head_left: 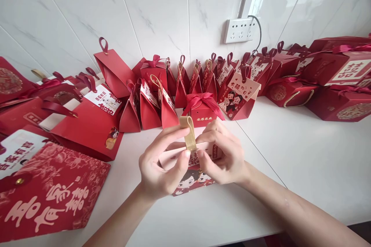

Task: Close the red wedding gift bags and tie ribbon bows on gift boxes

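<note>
The left fingers (169, 137) and right fingers (216, 137) hide both sides of the cartoon-print gift box (193, 181), along with some of its lettering; whatever sits at the foot of the gold ribbon loop (190, 135) is too small for me to make out; both forearms (124, 216) run out of sight at the bottom; behind, the tent-shaped gift boxes (196, 83) overlap too much to count; the power cable (260, 31) drops out of sight among them; the floral red box (58, 189) is cut off at left, the stacked hexagonal gift boxes (321, 69) at right; the white tag's (103, 100) smallest print is unreadable.
</note>
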{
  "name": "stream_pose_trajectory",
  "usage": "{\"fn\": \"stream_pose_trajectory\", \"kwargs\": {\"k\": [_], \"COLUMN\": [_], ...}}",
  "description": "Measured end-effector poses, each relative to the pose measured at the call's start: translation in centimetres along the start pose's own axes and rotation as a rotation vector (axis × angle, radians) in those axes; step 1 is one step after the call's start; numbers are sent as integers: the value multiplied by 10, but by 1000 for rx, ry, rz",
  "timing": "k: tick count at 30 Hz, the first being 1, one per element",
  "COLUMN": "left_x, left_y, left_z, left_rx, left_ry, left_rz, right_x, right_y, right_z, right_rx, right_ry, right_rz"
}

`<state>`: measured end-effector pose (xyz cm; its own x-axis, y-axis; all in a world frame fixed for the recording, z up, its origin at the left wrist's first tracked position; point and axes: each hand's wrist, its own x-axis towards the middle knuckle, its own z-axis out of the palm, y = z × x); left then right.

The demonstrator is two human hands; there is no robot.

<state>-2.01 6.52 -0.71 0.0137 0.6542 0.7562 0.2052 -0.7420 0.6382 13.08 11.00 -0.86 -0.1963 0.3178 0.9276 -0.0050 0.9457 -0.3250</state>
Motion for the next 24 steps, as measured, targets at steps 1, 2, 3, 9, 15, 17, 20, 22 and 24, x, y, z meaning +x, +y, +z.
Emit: {"fn": "stream_pose_trajectory", "kwargs": {"k": [1,2,3,9,15,17,20,22,24], "left_x": [1,1,2,2,3,4,6,6,7], "left_y": [0,1,1,2,3,5,7,7,8], "left_z": [0,-1,-1,-2,-1,-1,-1,0,1], "left_rx": [-15,-30,-39,-14,-55,-62,-72,-74,-66], "left_ry": [-12,-24,-34,-29,-35,-40,-46,-40,-25], "left_rz": [8,8,3,-34,-41,-58,-96,-111,-111], "right_x": [0,0,0,0,0,-1,-2,-2,-3], "right_y": [-1,-1,-2,-2,-1,-1,-1,-1,-1], "right_z": [0,0,0,-1,1,1,0,-1,-1], "right_rx": [9,14,15,-1,1,-1,-4,-7,-13], "right_ry": [-2,-8,-13,-18,-19,-25,-25,-25,-23], "right_rz": [1,6,10,18,-18,-24,-17,-12,-12]}}
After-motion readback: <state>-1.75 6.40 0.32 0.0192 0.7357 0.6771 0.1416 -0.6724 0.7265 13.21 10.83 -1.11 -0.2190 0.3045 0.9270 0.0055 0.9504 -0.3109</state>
